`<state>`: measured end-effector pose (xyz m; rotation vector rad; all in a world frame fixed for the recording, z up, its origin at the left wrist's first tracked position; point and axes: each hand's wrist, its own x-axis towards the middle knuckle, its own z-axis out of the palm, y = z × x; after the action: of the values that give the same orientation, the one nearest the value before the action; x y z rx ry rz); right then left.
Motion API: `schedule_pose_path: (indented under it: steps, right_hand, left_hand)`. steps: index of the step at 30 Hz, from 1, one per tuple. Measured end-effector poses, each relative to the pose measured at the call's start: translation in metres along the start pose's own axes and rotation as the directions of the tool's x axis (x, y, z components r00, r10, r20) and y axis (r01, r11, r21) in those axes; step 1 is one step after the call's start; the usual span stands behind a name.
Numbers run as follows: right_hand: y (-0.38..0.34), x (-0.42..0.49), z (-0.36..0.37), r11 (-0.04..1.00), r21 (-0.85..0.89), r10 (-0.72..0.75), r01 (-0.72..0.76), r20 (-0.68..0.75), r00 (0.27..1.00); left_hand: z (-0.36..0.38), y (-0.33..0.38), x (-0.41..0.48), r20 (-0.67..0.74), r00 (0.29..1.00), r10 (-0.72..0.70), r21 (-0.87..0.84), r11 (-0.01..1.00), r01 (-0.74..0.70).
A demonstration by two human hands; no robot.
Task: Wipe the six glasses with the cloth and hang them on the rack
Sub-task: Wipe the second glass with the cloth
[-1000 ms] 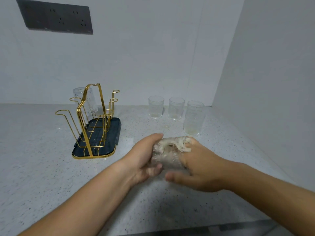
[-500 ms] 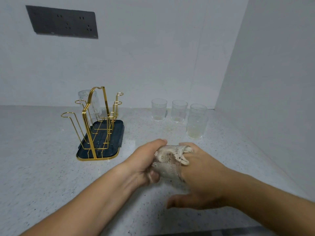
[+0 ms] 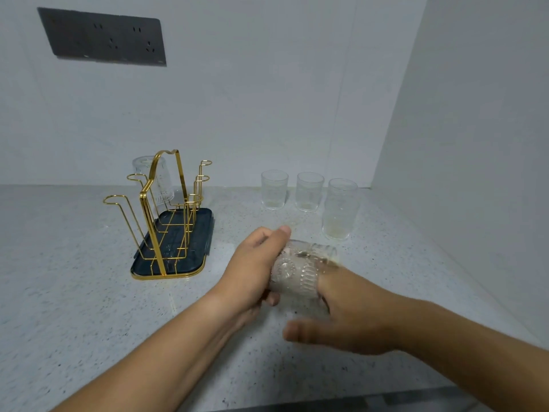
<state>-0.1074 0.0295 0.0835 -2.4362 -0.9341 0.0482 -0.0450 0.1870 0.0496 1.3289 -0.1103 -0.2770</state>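
My left hand (image 3: 252, 269) grips a clear patterned glass (image 3: 292, 278) that lies sideways above the counter. The fingers of my right hand (image 3: 356, 316) reach into its mouth, thumb outside below. The pale cloth (image 3: 309, 258) shows blurred through the glass wall, around those fingers. Left of my hands stands a gold wire rack (image 3: 162, 203) on a dark blue tray (image 3: 202, 233). One glass (image 3: 156, 181) hangs upside down on its far left prong. Three upright glasses wait at the back: left (image 3: 274, 193), middle (image 3: 310, 191) and, nearer, right (image 3: 341, 208).
The speckled counter (image 3: 74, 278) runs to a back wall bearing a dark socket panel (image 3: 104, 37). A side wall (image 3: 475, 144) closes in on the right, close to the three glasses. The counter's front edge (image 3: 326, 405) lies just under my forearms.
The cloth lay over the outside of the glass under my right hand; now my right fingers and the cloth are inside it, and the thumb has dropped below the glass.
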Motion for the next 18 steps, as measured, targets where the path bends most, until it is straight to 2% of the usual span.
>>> schedule_pose_path:
  steps: [1, 2, 3, 4, 6, 7, 8, 9, 10, 11, 12, 13, 14, 15, 16, 17, 18]
  right_hand:
    - [0.004, -0.002, 0.003, 0.949, -0.308, -0.063, 0.072, 0.039, 0.997]
    - [0.008, -0.003, 0.006, 0.861, -0.497, -0.084, 0.109, 0.072, 0.994]
    - [0.013, -0.005, 0.009, 0.803, -0.585, -0.056, 0.110, 0.111, 0.992]
    - [0.017, -0.007, 0.011, 0.789, -0.605, -0.034, 0.105, 0.127, 0.991]
    - [0.021, -0.008, 0.010, 0.806, -0.583, -0.085, 0.100, 0.053, 0.995]
    - [0.021, -0.006, 0.008, 0.863, -0.494, -0.123, 0.107, 0.000, 0.992]
    - [0.022, -0.004, 0.007, 0.959, -0.272, -0.086, 0.075, -0.027, 0.996]
    - [0.018, -0.003, 0.005, 0.998, 0.058, 0.017, -0.014, -0.039, 0.999]
    - [0.012, -0.002, 0.002, 0.926, 0.365, 0.113, -0.097, -0.021, 0.993]
    - [0.007, -0.001, 0.000, 0.801, 0.578, 0.199, -0.158, -0.009, 0.980]
    - [0.004, -0.001, -0.002, 0.688, 0.702, 0.244, -0.184, 0.014, 0.970]
    - [0.000, 0.000, -0.004, 0.616, 0.754, 0.261, -0.227, 0.077, 0.962]
    - [-0.003, 0.000, -0.006, 0.600, 0.757, 0.263, -0.258, 0.118, 0.957]
    - [-0.008, 0.001, -0.007, 0.632, 0.731, 0.254, -0.259, 0.121, 0.960]
    - [-0.010, 0.002, -0.007, 0.738, 0.639, 0.218, -0.218, 0.080, 0.973]
    - [-0.011, 0.002, -0.007, 0.903, 0.401, 0.144, -0.153, 0.052, 0.988]
    - [-0.006, 0.001, -0.005, 0.998, 0.031, 0.062, -0.063, 0.038, 0.997]
  left_hand:
    - [0.000, 0.002, 0.001, 0.025, 0.982, -0.185, 0.030, 0.982, 0.184]
    - [-0.002, 0.004, 0.000, 0.052, 0.937, -0.344, 0.065, 0.938, 0.341]
    - [-0.005, 0.005, -0.002, 0.075, 0.892, -0.446, 0.071, 0.895, 0.441]
    - [-0.006, 0.005, -0.004, 0.097, 0.869, -0.485, 0.043, 0.874, 0.483]
    - [-0.003, 0.006, -0.006, 0.137, 0.895, -0.424, -0.019, 0.902, 0.431]
    - [-0.001, 0.004, -0.007, 0.129, 0.935, -0.330, -0.016, 0.942, 0.335]
    - [0.001, 0.003, -0.008, 0.113, 0.972, -0.205, -0.001, 0.978, 0.207]
    - [0.002, 0.001, -0.009, 0.100, 0.993, -0.068, 0.011, 0.998, 0.067]
    - [0.003, -0.001, -0.009, 0.087, 0.994, 0.058, 0.031, 0.998, -0.061]
    - [0.002, -0.003, -0.009, 0.086, 0.982, 0.166, 0.066, 0.983, -0.172]
    - [0.001, -0.005, -0.009, 0.090, 0.964, 0.249, 0.094, 0.962, -0.257]
    - [0.001, -0.007, -0.008, 0.087, 0.947, 0.309, 0.112, 0.942, -0.317]
    - [0.000, -0.007, -0.008, 0.070, 0.941, 0.332, 0.116, 0.934, -0.338]
    - [0.001, -0.006, -0.007, 0.044, 0.946, 0.320, 0.092, 0.942, -0.323]
    - [0.002, -0.005, -0.005, 0.019, 0.962, 0.273, 0.048, 0.961, -0.274]
    - [0.002, -0.003, -0.003, 0.005, 0.983, 0.184, 0.005, 0.983, -0.184]
    - [0.002, 0.000, -0.001, 0.005, 0.998, 0.057, -0.015, 0.998, -0.057]
